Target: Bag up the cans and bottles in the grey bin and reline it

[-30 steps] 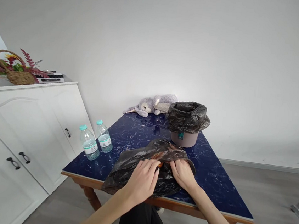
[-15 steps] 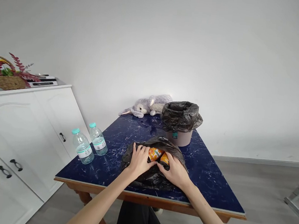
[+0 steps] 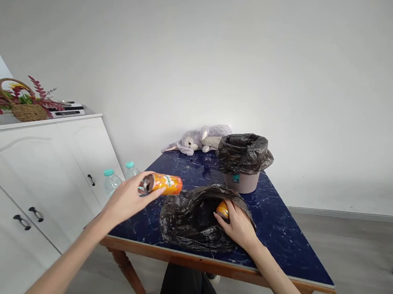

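Observation:
My left hand (image 3: 128, 198) is closed around an orange drink can (image 3: 168, 184), held tilted on its side above the left part of the table. Inside the mouth of a black plastic bag (image 3: 188, 228), my right hand (image 3: 240, 225) grips a second orange can (image 3: 223, 209); only part of that can shows between the fingers. The bag lies open and crumpled near the table's front edge. Behind my left hand stand two clear water bottles with teal caps, the nearer bottle (image 3: 111, 182) and the farther bottle (image 3: 131, 170), both partly hidden.
A pinkish-grey bin (image 3: 245, 184) with a black liner (image 3: 245, 154) stands at the back right of the blue marbled table (image 3: 278, 240). A plush rabbit (image 3: 197, 140) lies along the wall. White cabinets (image 3: 59, 151) with a flower basket (image 3: 28, 111) on top are at the left.
My left hand has lifted one can out of the bag and carried it left and up. My right hand stays in the bag with the other can. The view has shifted slightly.

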Demonstrator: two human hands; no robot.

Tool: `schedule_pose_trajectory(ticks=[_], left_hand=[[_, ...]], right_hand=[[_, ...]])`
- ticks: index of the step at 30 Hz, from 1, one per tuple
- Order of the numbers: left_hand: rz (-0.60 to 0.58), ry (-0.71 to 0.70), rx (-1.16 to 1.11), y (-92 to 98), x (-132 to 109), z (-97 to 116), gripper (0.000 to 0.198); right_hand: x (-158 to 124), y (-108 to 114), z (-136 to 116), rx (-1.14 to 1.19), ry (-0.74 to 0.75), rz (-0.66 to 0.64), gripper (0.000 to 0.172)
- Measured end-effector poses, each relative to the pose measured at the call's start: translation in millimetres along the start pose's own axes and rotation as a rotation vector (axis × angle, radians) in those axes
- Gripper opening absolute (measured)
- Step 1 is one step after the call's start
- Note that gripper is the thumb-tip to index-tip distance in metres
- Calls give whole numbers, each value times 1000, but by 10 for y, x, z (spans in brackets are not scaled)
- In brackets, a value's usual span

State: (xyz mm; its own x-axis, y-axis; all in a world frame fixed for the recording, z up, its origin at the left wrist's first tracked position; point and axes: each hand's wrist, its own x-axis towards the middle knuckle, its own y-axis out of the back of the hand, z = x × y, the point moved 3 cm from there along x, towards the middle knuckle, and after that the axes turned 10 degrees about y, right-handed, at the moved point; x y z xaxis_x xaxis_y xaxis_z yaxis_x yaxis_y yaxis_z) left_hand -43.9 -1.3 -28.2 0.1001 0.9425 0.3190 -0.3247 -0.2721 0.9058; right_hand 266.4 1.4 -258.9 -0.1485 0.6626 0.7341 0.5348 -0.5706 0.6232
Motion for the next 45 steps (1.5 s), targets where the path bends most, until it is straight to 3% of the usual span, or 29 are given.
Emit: schedule_pose_trajectory(ticks=[3, 6, 10, 15, 22, 26, 28, 31, 35, 37, 40, 43, 45], left_hand=[[-67, 35, 237, 67, 224, -337, 66], [-120, -30, 383, -78, 528, -529, 60], [-150, -132, 473, -379, 946, -556, 49], [-189, -119, 529, -636, 1368, -554, 45], [-230, -40, 589, -819, 1563, -672, 38], [-186, -27, 580, -837, 1506, -639, 37], [-128, -59, 554, -795, 1450, -533, 46], [-9, -159, 491, -700, 1265, -211, 57], [30, -397, 224, -683, 709, 430, 43], [-118, -548, 71, -808, 344, 719, 35], [-227, -569, 47, -1116, -71, 949, 39], [-220, -488, 134, -1473, -202, 978, 61], [-217, -459, 184, -1672, -167, 950, 63]], right_hand=[[4, 10, -7, 0, -7, -8, 56], [8, 11, -11, -3, 1, 2, 55], [8, 1, -14, -14, 3, -3, 52], [11, 20, -29, -24, 2, -6, 50], [10, 29, -28, -10, -17, -33, 49], [10, 28, -17, -7, -4, -16, 54], [14, 39, -21, 2, -12, -30, 57], [18, 63, -41, 14, -28, -64, 65], [1, 56, -64, 21, -12, -103, 79], [-16, 27, -61, 32, 1, -113, 84], [-42, -18, -42, 41, 7, -109, 83], [-53, -45, -27, 46, 22, -113, 74], [-53, -56, -16, 64, 28, -126, 75]])
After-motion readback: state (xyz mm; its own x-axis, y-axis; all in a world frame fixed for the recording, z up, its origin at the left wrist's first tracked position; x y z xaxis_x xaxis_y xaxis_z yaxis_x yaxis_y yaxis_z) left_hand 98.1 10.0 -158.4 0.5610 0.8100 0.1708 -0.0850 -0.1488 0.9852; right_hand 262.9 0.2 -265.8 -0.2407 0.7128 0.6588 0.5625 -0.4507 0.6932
